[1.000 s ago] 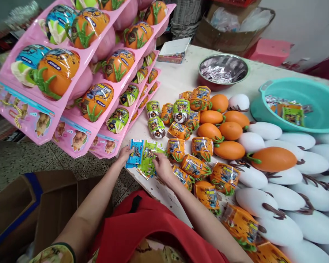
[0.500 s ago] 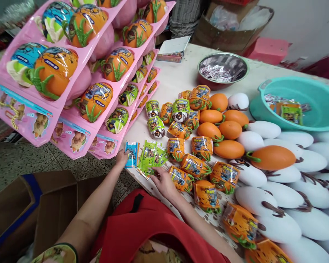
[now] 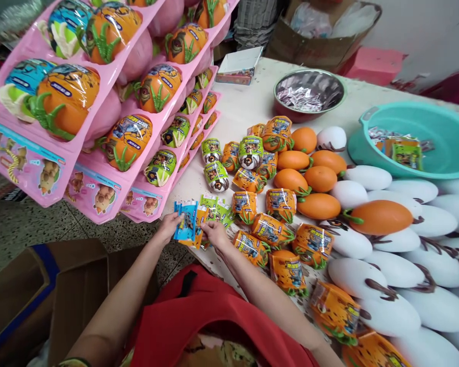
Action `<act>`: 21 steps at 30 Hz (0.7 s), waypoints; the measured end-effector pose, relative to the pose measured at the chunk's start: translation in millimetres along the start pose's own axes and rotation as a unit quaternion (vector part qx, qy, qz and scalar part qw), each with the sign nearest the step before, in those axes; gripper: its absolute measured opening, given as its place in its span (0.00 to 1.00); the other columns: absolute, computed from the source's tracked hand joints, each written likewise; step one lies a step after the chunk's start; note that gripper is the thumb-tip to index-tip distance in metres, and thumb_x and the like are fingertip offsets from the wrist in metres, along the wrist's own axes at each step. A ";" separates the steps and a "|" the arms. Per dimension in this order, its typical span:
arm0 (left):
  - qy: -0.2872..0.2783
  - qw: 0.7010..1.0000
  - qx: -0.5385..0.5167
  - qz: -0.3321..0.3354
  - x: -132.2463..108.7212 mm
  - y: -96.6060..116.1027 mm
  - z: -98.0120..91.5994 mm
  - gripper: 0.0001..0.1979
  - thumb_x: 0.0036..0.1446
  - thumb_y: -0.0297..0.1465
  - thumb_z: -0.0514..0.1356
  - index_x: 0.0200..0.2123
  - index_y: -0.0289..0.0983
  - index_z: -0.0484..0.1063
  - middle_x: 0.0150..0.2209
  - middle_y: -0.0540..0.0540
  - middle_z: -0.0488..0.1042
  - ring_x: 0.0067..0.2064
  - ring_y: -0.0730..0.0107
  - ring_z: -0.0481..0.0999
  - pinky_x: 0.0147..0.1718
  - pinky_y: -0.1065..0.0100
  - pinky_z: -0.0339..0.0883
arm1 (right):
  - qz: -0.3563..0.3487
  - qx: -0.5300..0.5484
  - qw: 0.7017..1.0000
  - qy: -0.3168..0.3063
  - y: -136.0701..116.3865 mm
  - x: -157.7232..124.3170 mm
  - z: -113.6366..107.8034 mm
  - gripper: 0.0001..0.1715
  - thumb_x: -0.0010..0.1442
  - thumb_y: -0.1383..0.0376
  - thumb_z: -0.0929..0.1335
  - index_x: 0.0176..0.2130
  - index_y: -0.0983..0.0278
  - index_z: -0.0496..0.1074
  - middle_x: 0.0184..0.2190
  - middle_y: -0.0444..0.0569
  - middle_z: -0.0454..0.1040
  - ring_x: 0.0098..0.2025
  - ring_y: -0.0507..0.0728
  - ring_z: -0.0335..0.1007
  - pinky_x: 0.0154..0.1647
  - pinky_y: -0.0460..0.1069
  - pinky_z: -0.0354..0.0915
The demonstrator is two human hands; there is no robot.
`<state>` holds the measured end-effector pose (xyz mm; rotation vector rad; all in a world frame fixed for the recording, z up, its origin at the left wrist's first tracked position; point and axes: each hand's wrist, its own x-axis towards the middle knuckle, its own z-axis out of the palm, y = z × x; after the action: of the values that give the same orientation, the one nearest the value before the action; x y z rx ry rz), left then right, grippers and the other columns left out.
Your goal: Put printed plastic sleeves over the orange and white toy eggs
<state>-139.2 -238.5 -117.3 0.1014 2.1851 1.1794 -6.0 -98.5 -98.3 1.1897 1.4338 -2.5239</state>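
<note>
At the table's near left corner my left hand (image 3: 169, 225) pinches a small blue packet (image 3: 186, 221) by its edge. My right hand (image 3: 214, 233) is closed on an orange packet (image 3: 200, 224) that lies against the blue one, with green packets (image 3: 218, 210) spread just behind on the white table (image 3: 248, 107). Shrink-wrapped orange toy eggs (image 3: 281, 204) lie right of my hands, the nearest (image 3: 252, 247) almost touching my right wrist. Smaller green wrapped eggs (image 3: 216, 176) sit behind the packets.
Stacked pink display trays (image 3: 99, 81) filled with wrapped eggs lean at the left, overhanging the floor. Plain orange eggs (image 3: 321, 178) and white eggs (image 3: 398, 275) cover the table's right side. A steel bowl (image 3: 309, 94), a teal basin (image 3: 416, 142) and cardboard boxes (image 3: 34, 290) stand around.
My right hand slid left from the green packets and closed on an orange packet beside the blue one. My left hand kept hold of the blue packet and tilted it upward.
</note>
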 end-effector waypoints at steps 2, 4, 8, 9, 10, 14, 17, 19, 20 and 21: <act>0.060 0.998 0.031 -0.002 9.2 4.0 -0.3 0.17 0.48 0.44 0.62 0.30 0.34 0.75 0.28 0.44 0.76 0.39 0.54 0.76 0.38 0.61 0.67 | 0.007 0.025 1.000 -0.002 -0.8 -4.5 -7.4 0.28 0.38 0.44 0.75 0.20 0.63 0.65 0.14 0.40 0.64 0.20 0.51 0.63 0.26 0.49 0.68; 0.110 0.992 0.060 -0.004 16.5 10.1 -0.4 0.11 0.47 0.37 0.64 0.31 0.36 0.74 0.34 0.41 0.77 0.48 0.50 0.73 0.44 0.59 0.64 | 0.009 0.049 0.999 -0.010 -4.8 -14.0 -18.4 0.29 0.37 0.43 0.75 0.22 0.64 0.66 0.16 0.40 0.65 0.21 0.50 0.64 0.28 0.48 0.68; 0.147 0.986 0.077 0.012 5.4 31.8 5.8 0.18 0.47 0.31 0.64 0.44 0.36 0.74 0.53 0.35 0.70 0.64 0.46 0.57 0.56 0.55 0.54 | 0.010 0.082 0.996 -0.023 -19.3 -39.0 -38.8 0.29 0.38 0.44 0.76 0.25 0.64 0.69 0.21 0.42 0.70 0.24 0.50 0.67 0.31 0.47 0.69; 0.140 0.987 0.071 0.019 -3.7 39.4 9.5 0.17 0.50 0.33 0.62 0.45 0.35 0.73 0.55 0.34 0.69 0.64 0.47 0.56 0.57 0.55 0.54 | 0.008 0.085 0.996 -0.021 -22.9 -45.5 -42.1 0.29 0.38 0.44 0.76 0.25 0.64 0.69 0.22 0.42 0.70 0.24 0.50 0.67 0.31 0.47 0.68; 0.122 0.990 0.063 0.025 -14.4 47.3 14.1 0.16 0.54 0.36 0.59 0.45 0.35 0.74 0.54 0.34 0.70 0.62 0.48 0.60 0.55 0.55 0.57 | 0.004 0.087 0.996 -0.017 -25.9 -51.7 -44.5 0.28 0.39 0.45 0.76 0.25 0.64 0.69 0.21 0.42 0.70 0.23 0.49 0.66 0.30 0.46 0.68; -0.140 0.989 -0.042 -0.003 -58.5 75.2 39.7 0.24 0.54 0.49 0.58 0.38 0.34 0.77 0.37 0.38 0.79 0.39 0.54 0.78 0.39 0.59 0.69 | -0.014 0.076 0.997 0.006 -30.9 -68.4 -50.5 0.29 0.39 0.45 0.76 0.24 0.65 0.69 0.20 0.42 0.69 0.21 0.48 0.64 0.26 0.45 0.64; -0.254 0.960 -0.115 -0.038 -74.5 86.3 63.3 0.25 0.39 0.47 0.68 0.34 0.33 0.77 0.29 0.44 0.78 0.31 0.60 0.77 0.32 0.64 0.69 | -0.027 0.060 0.997 0.042 -28.7 -72.4 -57.1 0.31 0.37 0.42 0.75 0.23 0.65 0.68 0.20 0.43 0.70 0.21 0.49 0.64 0.25 0.46 0.65; -0.234 0.964 -0.121 -0.041 -75.4 89.4 78.1 0.24 0.36 0.47 0.69 0.30 0.33 0.75 0.25 0.47 0.76 0.27 0.63 0.75 0.28 0.66 0.67 | -0.038 0.046 0.995 0.083 -26.6 -73.5 -63.2 0.31 0.37 0.42 0.75 0.22 0.64 0.66 0.18 0.43 0.69 0.19 0.50 0.64 0.23 0.46 0.63; -0.227 0.966 -0.121 -0.038 -74.2 90.2 84.6 0.24 0.36 0.47 0.69 0.28 0.33 0.75 0.23 0.48 0.75 0.26 0.64 0.74 0.27 0.67 0.66 | -0.048 0.039 0.993 0.105 -25.9 -73.9 -66.5 0.30 0.37 0.43 0.75 0.22 0.64 0.65 0.17 0.42 0.68 0.19 0.51 0.63 0.22 0.46 0.62; -0.223 0.966 -0.122 -0.033 -72.5 90.9 90.4 0.23 0.36 0.47 0.69 0.27 0.33 0.74 0.23 0.49 0.74 0.26 0.64 0.74 0.27 0.67 0.66 | -0.059 0.029 0.990 0.128 -25.5 -74.1 -69.9 0.29 0.38 0.44 0.75 0.21 0.64 0.64 0.16 0.42 0.67 0.18 0.50 0.62 0.21 0.46 0.60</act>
<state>-50.8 -144.9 -45.8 0.1692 1.6296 1.2404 80.4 -57.6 -54.8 1.5308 1.5328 -2.5833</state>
